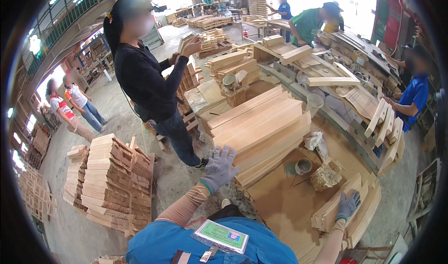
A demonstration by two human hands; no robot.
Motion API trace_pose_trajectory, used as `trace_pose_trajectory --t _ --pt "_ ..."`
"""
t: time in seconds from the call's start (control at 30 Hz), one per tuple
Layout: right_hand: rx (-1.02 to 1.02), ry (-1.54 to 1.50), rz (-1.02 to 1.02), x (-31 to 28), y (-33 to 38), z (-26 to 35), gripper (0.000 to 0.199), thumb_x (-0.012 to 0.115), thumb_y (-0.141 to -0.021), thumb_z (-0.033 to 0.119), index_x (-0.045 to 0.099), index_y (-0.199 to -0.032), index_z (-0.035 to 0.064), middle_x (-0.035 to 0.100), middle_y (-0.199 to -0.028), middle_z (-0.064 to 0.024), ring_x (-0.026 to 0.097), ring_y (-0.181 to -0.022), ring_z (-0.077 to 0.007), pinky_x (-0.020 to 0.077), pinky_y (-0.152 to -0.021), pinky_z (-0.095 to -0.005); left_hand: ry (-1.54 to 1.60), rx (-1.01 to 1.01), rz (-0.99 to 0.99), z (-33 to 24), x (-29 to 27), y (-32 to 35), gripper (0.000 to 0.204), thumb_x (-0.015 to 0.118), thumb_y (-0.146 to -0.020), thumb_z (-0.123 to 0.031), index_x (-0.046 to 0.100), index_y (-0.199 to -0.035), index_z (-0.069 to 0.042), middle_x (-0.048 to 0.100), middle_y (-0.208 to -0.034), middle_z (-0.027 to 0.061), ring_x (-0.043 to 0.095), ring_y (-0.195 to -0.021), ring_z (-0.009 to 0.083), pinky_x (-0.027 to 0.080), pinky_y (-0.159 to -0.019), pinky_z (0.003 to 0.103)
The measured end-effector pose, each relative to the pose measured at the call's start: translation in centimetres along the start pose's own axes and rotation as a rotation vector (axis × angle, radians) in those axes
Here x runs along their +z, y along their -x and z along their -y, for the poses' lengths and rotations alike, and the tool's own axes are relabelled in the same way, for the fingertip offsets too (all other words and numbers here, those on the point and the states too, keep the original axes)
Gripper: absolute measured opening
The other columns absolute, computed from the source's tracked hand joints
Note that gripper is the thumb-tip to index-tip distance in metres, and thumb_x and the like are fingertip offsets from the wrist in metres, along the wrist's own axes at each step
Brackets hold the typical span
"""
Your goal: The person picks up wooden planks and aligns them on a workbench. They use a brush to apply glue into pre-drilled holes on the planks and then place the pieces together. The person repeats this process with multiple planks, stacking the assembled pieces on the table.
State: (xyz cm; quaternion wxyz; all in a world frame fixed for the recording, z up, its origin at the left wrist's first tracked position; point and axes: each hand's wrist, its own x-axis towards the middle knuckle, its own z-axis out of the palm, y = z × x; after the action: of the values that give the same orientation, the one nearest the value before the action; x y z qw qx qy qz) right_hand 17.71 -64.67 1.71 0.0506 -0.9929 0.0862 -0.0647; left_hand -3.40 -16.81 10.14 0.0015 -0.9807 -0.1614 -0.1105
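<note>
My left hand, in a grey glove with a green cuff, is open with its fingers spread. It is beside the near left end of a big stack of pale wooden boards; I cannot tell whether it touches them. My right hand, gloved the same way, lies with fingers stretched out on a smaller stack of wooden pieces at the lower right. Between the two stacks are a rough block, a small cup and a crumpled white plastic bag on the brown tabletop.
A person in dark clothes stands left of the table, holding wood. Stacked wooden pieces sit on the floor at left. A clear plastic container stands behind the boards. Co-workers work along a long bench at right.
</note>
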Motion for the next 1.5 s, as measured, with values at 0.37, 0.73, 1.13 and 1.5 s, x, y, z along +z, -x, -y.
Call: trace_pose_trajectory --t 0.37,0.73,1.13,1.5 --pt "-0.015 -0.04 -0.033 0.4 -0.2 0.7 0.067 0.058 -0.083 0.044 0.046 -0.135 0.0035 0.039 -0.145 -0.0166 0.032 -0.136 -0.0321 0.019 -0.114 -0.0429 0.023 -0.016 -0.015 0.0 -0.7 -1.0 0.065 0.06 -0.079 -0.042 0.048 -0.131 -0.005 0.044 -0.136 0.0192 0.037 -0.126 0.0411 0.027 -0.106 0.053" --pt "-0.026 -0.066 -0.169 0.6 -0.1 0.4 0.068 0.06 -0.079 0.05 0.051 -0.129 0.0038 0.046 -0.137 -0.0201 0.038 -0.13 -0.0358 0.0196 -0.114 -0.0484 0.059 0.029 0.029 0.1 0.3 -1.5 0.066 0.063 -0.078 -0.038 0.048 -0.131 -0.003 0.044 -0.137 0.0204 0.034 -0.129 0.043 0.023 -0.109 0.051" --pt "-0.041 -0.096 -0.229 -0.3 0.1 0.8 0.064 0.061 -0.075 0.047 0.052 -0.121 0.004 0.048 -0.129 -0.0181 0.039 -0.125 -0.0348 0.0216 -0.111 -0.0501 0.039 -0.043 0.071 -0.4 0.3 -1.4 0.069 0.064 -0.077 -0.034 0.044 -0.134 -0.001 0.038 -0.142 0.0202 0.03 -0.134 0.0414 0.022 -0.11 0.053" --pt "-0.065 -0.067 -0.274 -0.6 0.1 0.9 0.061 0.065 -0.073 0.045 0.053 -0.115 0.0032 0.05 -0.121 -0.0136 0.043 -0.118 -0.0322 0.0279 -0.105 -0.0461 0.003 -0.022 0.061 0.1 0.9 -1.3 0.07 0.064 -0.077 -0.034 0.041 -0.135 -0.001 0.038 -0.141 0.0206 0.03 -0.133 0.0429 0.024 -0.109 0.053"
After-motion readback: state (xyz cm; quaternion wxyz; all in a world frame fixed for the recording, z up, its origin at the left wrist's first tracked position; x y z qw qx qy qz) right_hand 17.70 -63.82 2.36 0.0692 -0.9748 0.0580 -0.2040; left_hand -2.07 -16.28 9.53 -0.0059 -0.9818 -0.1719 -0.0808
